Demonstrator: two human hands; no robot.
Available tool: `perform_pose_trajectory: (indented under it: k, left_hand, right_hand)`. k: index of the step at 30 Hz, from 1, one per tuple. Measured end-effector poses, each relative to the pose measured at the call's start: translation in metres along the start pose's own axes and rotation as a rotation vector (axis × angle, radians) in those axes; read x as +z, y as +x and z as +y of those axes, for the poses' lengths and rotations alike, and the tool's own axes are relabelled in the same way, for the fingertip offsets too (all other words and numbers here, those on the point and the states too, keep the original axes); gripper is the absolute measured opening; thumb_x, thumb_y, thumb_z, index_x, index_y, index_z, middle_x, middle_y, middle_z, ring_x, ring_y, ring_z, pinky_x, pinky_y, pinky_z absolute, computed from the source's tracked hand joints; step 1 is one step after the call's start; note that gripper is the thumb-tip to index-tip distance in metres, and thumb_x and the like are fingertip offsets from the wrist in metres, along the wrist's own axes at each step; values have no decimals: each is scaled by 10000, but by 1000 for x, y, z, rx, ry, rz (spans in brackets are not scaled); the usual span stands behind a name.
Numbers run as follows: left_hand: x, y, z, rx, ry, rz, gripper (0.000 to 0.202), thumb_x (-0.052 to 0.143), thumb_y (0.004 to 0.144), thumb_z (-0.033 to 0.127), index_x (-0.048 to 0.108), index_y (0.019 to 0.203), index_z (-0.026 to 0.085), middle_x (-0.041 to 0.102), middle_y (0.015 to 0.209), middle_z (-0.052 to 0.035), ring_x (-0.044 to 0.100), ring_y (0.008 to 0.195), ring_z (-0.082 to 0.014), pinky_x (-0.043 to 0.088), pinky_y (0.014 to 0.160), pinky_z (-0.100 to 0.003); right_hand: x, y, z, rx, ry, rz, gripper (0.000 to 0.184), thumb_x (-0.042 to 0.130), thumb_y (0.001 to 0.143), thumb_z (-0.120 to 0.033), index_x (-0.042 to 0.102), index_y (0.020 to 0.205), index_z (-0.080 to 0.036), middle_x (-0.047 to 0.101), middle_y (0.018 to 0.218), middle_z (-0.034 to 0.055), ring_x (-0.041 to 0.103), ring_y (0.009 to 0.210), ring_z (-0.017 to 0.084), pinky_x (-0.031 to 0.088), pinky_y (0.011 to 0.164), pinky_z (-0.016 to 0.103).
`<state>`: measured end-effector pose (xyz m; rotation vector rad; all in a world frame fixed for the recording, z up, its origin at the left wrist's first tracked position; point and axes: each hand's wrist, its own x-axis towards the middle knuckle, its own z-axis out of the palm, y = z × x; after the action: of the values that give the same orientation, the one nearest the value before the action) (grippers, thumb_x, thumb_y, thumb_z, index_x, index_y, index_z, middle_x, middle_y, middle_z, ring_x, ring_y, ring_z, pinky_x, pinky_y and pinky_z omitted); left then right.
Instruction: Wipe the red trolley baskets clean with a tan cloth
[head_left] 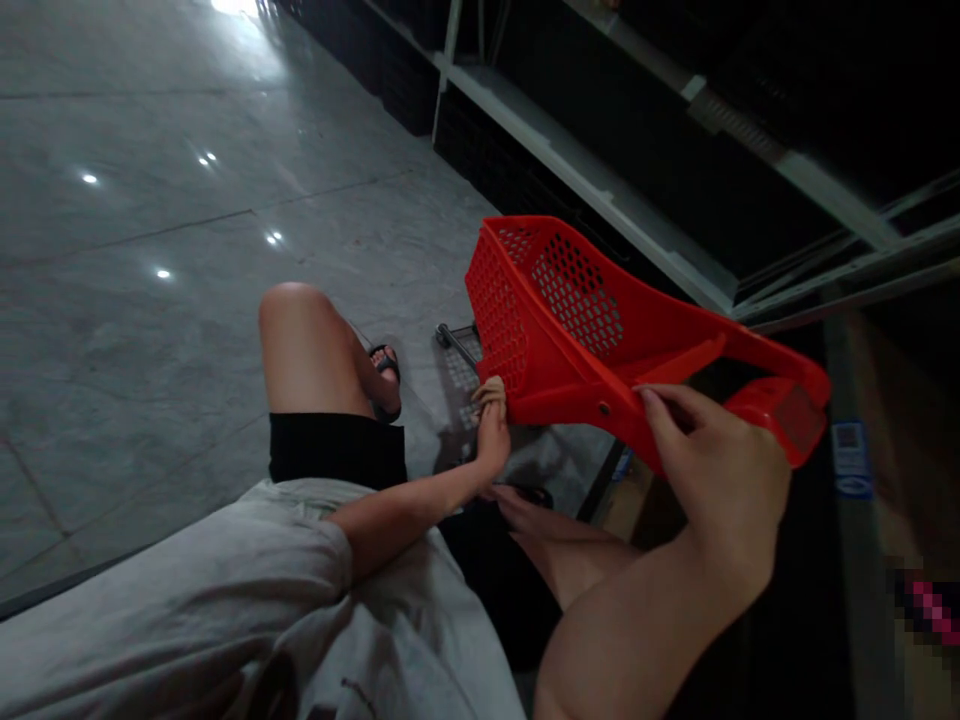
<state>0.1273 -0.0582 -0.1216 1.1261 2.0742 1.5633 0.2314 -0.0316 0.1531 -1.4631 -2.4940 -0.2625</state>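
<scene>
A red perforated plastic shopping basket (559,310) sits on a small metal cart frame (459,352) in front of me, tilted. My left hand (491,425) reaches forward and its fingers curl against the basket's lower near corner. My right hand (712,470) grips the basket's upper rim near the red handle end (787,410), fingers wrapped over the edge. I am crouched low, with my bare knee (300,335) raised to the left and a sandalled foot (386,375) beside the cart.
Glossy grey tiled floor (150,250) spreads to the left with ceiling lights reflected in it. Dark store shelving with white rails (585,170) runs along the right. A blue price label (851,460) sits on a shelf edge at the right.
</scene>
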Motion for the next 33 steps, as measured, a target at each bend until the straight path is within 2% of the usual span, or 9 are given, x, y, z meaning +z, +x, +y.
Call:
perform_pose_trajectory:
  k: [3, 6, 9, 13, 16, 22, 24, 28, 33]
  left_hand:
    - [-4, 20, 61, 28, -201, 169, 572, 243, 1023, 109, 418, 1565, 173, 485, 1580, -137, 432, 1507, -196, 385, 1265, -465]
    - [-16, 38, 109, 233, -442, 152, 616, 292, 1047, 144, 272, 1639, 313, 337, 1697, -27, 243, 1603, -189, 238, 1340, -514]
    - [-23, 48, 98, 356, -416, 65, 549, 272, 1074, 217, 358, 1606, 324, 366, 1685, -19, 221, 1610, -193, 204, 1345, -523]
    - [-26, 76, 45, 242, -307, 170, 498, 277, 1081, 267, 447, 1548, 227, 435, 1634, -102, 297, 1583, -204, 247, 1320, -518]
    - [-34, 98, 58, 251, -270, 210, 481, 255, 1097, 352, 511, 1465, 179, 565, 1508, -132, 458, 1482, -215, 351, 1261, -486]
    - [-45, 103, 142, 801, -20, -331, 427, 322, 1083, 436, 695, 1139, 236, 761, 1133, -69, 697, 1045, -233, 518, 972, -401]
    - [-46, 112, 138, 835, 81, -363, 468, 290, 1090, 453, 690, 1131, 214, 763, 1112, -80, 702, 1018, -233, 503, 946, -399]
    - [-54, 155, 94, 861, 284, -383, 511, 252, 1095, 451, 687, 1068, 184, 757, 1030, -98, 706, 930, -228, 480, 924, -394]
    - [-93, 222, 45, 889, 429, -431, 563, 245, 1085, 535, 672, 1002, 177, 742, 958, -84, 674, 836, -198, 501, 912, -355]
  right_hand:
    - [1, 0, 1, -44, -28, 19, 412, 479, 990, -488, 814, 1050, -257, 706, 657, 90, 498, 507, 203, 236, 560, 316]
    - [2, -1, 2, -69, -37, 37, 414, 473, 994, -479, 817, 1047, -255, 703, 637, 86, 493, 491, 199, 242, 553, 309]
    - [3, -2, 4, -73, -71, 36, 388, 492, 994, -462, 818, 1058, -260, 732, 661, 89, 513, 484, 198, 245, 554, 298]
    - [6, -3, 6, -93, -100, 15, 351, 520, 992, -438, 819, 1075, -275, 766, 698, 90, 571, 499, 209, 252, 554, 286]
    - [8, -2, 9, -120, -69, 24, 354, 510, 998, -430, 824, 1063, -281, 781, 714, 77, 596, 506, 201, 273, 555, 282]
    - [11, -1, 19, -117, -72, 81, 413, 484, 991, -464, 833, 979, -244, 761, 655, 79, 566, 469, 190, 277, 534, 282]
    - [12, -1, 24, -104, -64, 119, 419, 489, 984, -483, 834, 946, -247, 751, 637, 71, 562, 472, 185, 288, 534, 277]
    - [17, -3, 39, -95, -68, 222, 408, 507, 979, -484, 834, 938, -243, 773, 701, 68, 568, 512, 169, 300, 551, 270]
    - [25, -2, 64, -9, -172, 226, 371, 532, 964, -448, 825, 989, -222, 738, 682, 77, 536, 527, 173, 239, 556, 276]
